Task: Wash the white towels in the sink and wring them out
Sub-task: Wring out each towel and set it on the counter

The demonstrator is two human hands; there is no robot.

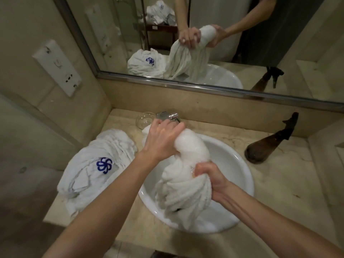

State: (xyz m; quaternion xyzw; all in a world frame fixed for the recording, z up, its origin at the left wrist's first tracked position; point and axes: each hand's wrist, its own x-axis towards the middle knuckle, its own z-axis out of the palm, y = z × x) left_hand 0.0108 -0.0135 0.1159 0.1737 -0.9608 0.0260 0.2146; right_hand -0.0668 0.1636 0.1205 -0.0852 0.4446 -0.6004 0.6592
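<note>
Two hands: both clamped on one wet white towel (186, 164) held over the sink (240, 164).
Left hand (163, 140): fingers curled tight round the far, upper end of the towel, just near the tap (168, 116).
Right hand (210, 177): fingers wrapped round the towel lower down and nearer, on the right side of the basin.
Towel between the hands: bunched into a thick, shiny wet roll running from far left to near right.
Towel below the right hand: fans out in ribbed folds and hangs down into the near part of the sink.
Sink: round white basin set in the beige stone counter (279, 183).
Second towel (96, 164): heaped on the counter left of the sink, with a blue flower logo facing up.
Glass bowl (145, 119): on the counter at the far edge, left of the tap.
Brown spray bottle (270, 144): lying on its side on the counter, right of the sink.
Mirror (223, 43): on the far wall, showing the same grip on the towel.
</note>
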